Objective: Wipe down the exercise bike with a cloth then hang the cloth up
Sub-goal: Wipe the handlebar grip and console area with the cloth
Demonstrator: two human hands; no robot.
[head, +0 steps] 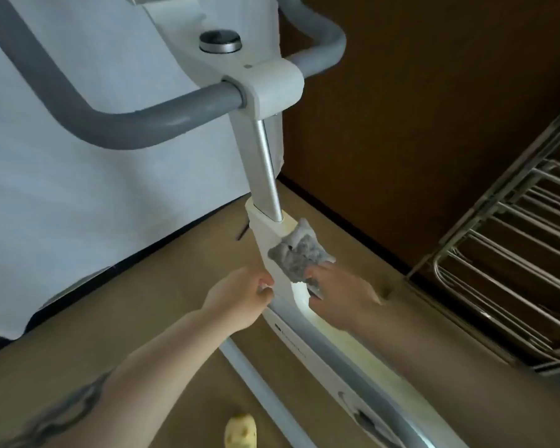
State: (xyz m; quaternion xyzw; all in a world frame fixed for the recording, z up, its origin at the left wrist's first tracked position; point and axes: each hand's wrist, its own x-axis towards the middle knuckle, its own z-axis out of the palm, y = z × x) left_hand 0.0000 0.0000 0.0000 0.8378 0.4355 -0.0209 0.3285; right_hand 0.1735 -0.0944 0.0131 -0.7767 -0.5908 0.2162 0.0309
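Right hand (340,297) pinches the crumpled grey microfibre cloth (299,253) flat against the white plastic bike frame column (272,240), just below the silver post. Left hand (243,294) closed on the column's left edge, likely bracing it (counter-pressure). Metal drying rack (511,253) far right, probable hang spot.

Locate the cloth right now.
In the head view, right of centre: the grey cloth is pressed by the right hand against the bike's white frame column, just below the silver post, opposite the left hand.
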